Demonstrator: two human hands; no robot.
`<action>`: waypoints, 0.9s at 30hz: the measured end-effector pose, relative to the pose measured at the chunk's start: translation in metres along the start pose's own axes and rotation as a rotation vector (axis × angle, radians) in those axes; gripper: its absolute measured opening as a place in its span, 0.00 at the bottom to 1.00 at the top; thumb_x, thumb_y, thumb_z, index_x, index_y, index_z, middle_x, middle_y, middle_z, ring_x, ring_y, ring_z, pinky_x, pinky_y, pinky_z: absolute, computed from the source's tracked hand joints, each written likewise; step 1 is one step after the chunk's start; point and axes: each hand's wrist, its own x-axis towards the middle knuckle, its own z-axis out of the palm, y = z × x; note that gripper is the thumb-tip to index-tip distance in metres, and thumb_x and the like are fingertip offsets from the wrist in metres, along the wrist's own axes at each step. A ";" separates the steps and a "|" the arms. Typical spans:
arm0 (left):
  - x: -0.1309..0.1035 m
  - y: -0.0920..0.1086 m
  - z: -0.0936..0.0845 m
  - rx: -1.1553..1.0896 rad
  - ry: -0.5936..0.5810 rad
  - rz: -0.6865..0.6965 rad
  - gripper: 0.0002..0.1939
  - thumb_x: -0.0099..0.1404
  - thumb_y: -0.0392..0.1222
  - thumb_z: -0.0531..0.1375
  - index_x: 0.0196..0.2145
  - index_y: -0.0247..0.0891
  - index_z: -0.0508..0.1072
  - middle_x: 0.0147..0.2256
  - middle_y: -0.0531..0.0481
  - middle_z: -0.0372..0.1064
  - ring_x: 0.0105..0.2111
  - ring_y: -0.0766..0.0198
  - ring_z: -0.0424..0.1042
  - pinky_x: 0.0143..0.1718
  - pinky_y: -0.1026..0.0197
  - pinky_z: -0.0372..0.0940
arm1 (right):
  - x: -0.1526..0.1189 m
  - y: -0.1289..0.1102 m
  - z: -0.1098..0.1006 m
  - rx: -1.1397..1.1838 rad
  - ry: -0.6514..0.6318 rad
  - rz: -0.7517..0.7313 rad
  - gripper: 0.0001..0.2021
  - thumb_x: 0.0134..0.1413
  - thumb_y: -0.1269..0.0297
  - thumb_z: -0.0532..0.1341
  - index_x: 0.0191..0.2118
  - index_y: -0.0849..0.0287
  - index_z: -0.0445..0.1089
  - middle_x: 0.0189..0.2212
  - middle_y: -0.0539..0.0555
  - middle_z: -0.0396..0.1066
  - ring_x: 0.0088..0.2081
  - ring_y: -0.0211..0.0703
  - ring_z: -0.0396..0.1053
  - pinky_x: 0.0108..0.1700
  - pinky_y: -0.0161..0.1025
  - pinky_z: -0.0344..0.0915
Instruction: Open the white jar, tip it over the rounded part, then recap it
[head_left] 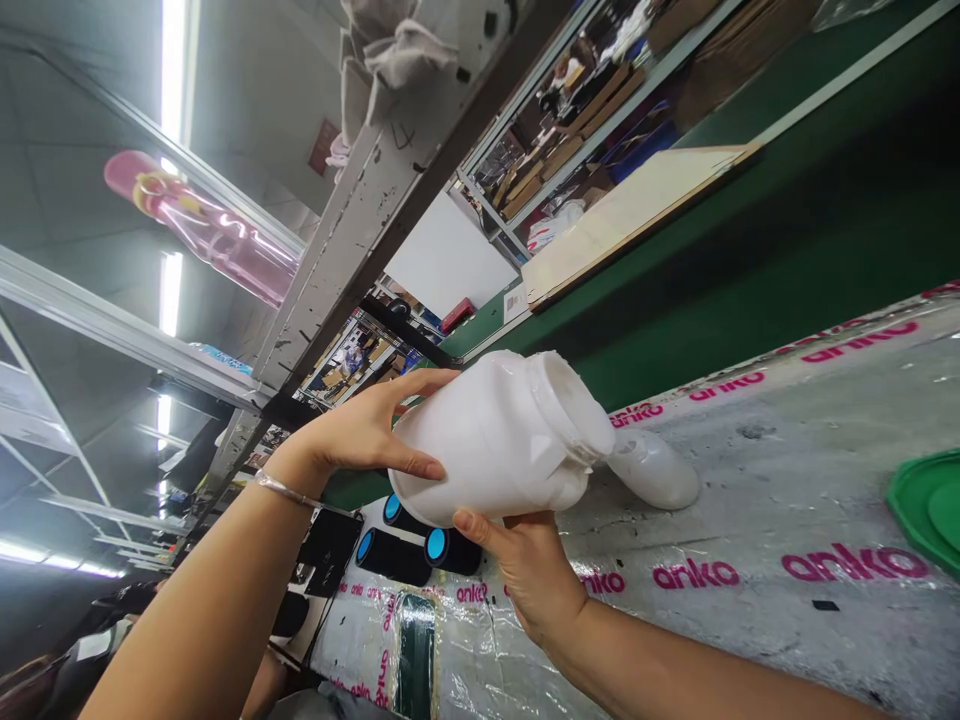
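Observation:
A large white plastic jar [487, 435] is held up over the table, tilted with its uncapped mouth toward the right. My left hand [382, 425] grips its base end from the left, thumb on the near side. My right hand [525, 565] supports it from below, with the thumb along the underside. Just beyond the jar's mouth, a smaller white translucent piece [656, 470] lies on the table. Under the jar are several black cylinders with blue ends [397, 555].
The table [712, 630] is covered with plastic film printed with pink lettering. A green round lid [930, 510] lies at the right edge. Behind runs a green surface [787, 240] with a pale board [630, 225]. A grey beam [360, 220] with a pink bottle [217, 235] beside it crosses the upper left.

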 end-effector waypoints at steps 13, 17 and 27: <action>0.003 0.001 0.002 -0.043 -0.006 0.038 0.50 0.47 0.52 0.75 0.64 0.47 0.60 0.65 0.43 0.58 0.66 0.46 0.57 0.66 0.40 0.53 | 0.000 -0.002 0.001 0.014 -0.018 -0.003 0.55 0.39 0.53 0.77 0.69 0.59 0.48 0.59 0.62 0.60 0.58 0.52 0.63 0.67 0.51 0.60; 0.004 0.001 0.002 -0.058 -0.008 0.041 0.50 0.47 0.52 0.75 0.63 0.48 0.60 0.65 0.43 0.58 0.65 0.45 0.57 0.66 0.39 0.53 | -0.001 -0.002 0.001 0.017 -0.024 -0.004 0.54 0.39 0.53 0.77 0.69 0.58 0.49 0.59 0.61 0.61 0.58 0.52 0.64 0.65 0.50 0.62; 0.004 0.002 0.001 -0.041 -0.013 0.047 0.48 0.48 0.51 0.75 0.63 0.48 0.60 0.65 0.44 0.58 0.65 0.46 0.58 0.66 0.39 0.54 | -0.001 -0.003 0.000 0.035 -0.061 -0.007 0.51 0.40 0.54 0.76 0.68 0.57 0.54 0.57 0.60 0.63 0.57 0.51 0.65 0.63 0.45 0.66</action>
